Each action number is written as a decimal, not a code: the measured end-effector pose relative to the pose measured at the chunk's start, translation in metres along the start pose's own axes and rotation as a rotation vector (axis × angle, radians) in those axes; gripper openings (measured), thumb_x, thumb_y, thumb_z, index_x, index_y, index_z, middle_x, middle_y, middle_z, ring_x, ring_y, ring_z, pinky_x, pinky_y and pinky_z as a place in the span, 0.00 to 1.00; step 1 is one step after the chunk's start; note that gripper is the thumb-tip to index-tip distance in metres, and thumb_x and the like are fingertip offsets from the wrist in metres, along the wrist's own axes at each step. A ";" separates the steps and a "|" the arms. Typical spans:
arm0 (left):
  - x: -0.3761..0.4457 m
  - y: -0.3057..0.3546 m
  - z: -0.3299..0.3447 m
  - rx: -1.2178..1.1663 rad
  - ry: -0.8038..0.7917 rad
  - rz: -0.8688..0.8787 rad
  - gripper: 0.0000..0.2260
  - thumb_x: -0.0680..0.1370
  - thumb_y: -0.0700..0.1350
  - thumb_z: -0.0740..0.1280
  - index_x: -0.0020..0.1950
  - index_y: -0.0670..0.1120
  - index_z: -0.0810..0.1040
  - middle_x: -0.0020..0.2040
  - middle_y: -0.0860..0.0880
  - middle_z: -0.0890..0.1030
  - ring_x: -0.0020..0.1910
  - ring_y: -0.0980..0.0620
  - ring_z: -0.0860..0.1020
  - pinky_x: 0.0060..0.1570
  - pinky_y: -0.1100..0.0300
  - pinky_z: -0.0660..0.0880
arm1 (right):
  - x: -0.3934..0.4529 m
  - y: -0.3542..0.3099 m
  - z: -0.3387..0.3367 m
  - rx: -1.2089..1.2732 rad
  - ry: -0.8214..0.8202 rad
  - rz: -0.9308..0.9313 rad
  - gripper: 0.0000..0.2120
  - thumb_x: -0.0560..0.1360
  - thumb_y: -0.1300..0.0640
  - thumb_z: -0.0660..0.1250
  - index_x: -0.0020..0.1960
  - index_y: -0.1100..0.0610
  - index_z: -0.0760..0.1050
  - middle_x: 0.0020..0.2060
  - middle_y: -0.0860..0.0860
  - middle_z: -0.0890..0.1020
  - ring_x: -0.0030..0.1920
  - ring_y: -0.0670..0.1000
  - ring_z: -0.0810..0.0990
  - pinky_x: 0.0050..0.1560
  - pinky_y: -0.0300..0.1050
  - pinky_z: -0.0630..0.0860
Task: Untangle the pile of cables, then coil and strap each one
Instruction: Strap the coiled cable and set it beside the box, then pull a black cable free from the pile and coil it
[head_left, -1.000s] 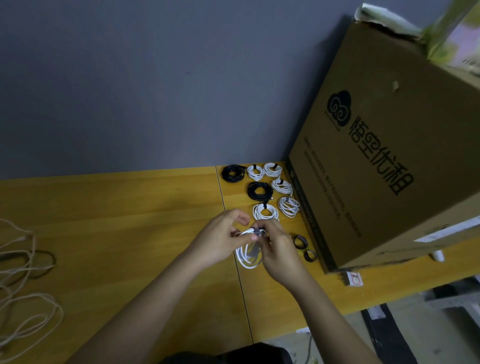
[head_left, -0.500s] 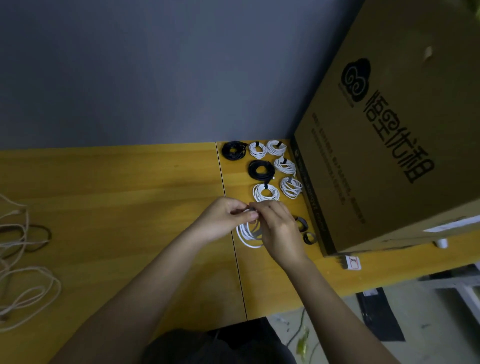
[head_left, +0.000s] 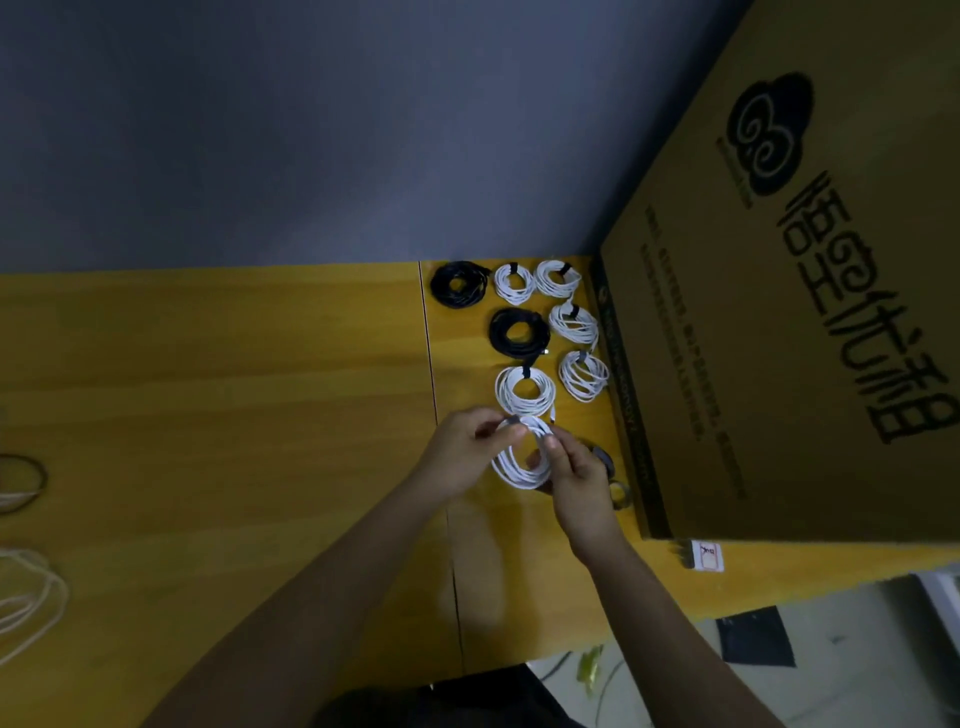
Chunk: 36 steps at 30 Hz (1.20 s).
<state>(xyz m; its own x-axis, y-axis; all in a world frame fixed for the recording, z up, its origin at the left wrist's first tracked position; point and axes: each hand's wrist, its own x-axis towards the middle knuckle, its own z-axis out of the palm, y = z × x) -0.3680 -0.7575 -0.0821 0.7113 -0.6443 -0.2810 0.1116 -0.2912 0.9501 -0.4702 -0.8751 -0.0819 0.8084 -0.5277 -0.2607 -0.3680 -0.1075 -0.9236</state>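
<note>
Head camera looks down past my forearms to both hands, which meet over the yellow wooden worktop (head_left: 218, 415) near its seam. My left hand (head_left: 460, 457) pinches the top of the white coiled cable (head_left: 519, 467), fingers clamped where a grey strap (head_left: 511, 420) crosses the loops, so the turns cannot spring loose. My right hand (head_left: 576, 470) has its fingers curled round the coil's right side, thumb and forefinger nipping the strands, which I judge steadies the bundle while the strap is closed. The coil hangs just above the worktop, between my hands.

Just beside my right hand lie two small dark strap rings (head_left: 610, 478), kept within reach for coming cables. Beyond my hands the finished coils sit in tidy rows: five white strapped bundles (head_left: 524, 389) and two black coiled cables (head_left: 519, 332), set close against the large brown cardboard box (head_left: 779, 338) to keep them clear of the working area.

Far to the left edge, loose white and dark cables (head_left: 26, 597) wait well apart, not yet coiled.
</note>
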 end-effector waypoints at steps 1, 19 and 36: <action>0.008 -0.001 0.000 -0.018 0.006 -0.027 0.04 0.78 0.47 0.68 0.43 0.54 0.79 0.33 0.58 0.77 0.33 0.63 0.74 0.37 0.64 0.70 | 0.011 0.001 -0.001 -0.030 0.007 0.003 0.12 0.82 0.55 0.57 0.46 0.50 0.77 0.32 0.47 0.76 0.32 0.43 0.72 0.36 0.44 0.70; 0.182 -0.061 -0.059 0.347 0.240 -0.140 0.14 0.84 0.44 0.57 0.62 0.38 0.76 0.44 0.34 0.78 0.40 0.39 0.75 0.38 0.55 0.64 | 0.190 0.019 0.009 -0.316 -0.108 0.036 0.18 0.83 0.52 0.53 0.64 0.62 0.72 0.41 0.52 0.74 0.40 0.55 0.73 0.41 0.46 0.66; 0.134 -0.024 -0.063 0.779 0.507 -0.185 0.14 0.82 0.49 0.59 0.64 0.43 0.73 0.62 0.43 0.74 0.60 0.42 0.73 0.56 0.49 0.70 | 0.182 0.009 -0.003 -0.587 -0.243 0.010 0.17 0.83 0.54 0.54 0.69 0.58 0.68 0.66 0.59 0.69 0.51 0.57 0.74 0.48 0.45 0.67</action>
<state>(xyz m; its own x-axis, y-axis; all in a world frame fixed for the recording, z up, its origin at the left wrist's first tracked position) -0.2314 -0.7922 -0.1343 0.9659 -0.2099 -0.1515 -0.1118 -0.8660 0.4874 -0.3274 -0.9746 -0.1374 0.8594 -0.3323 -0.3887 -0.5111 -0.5836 -0.6310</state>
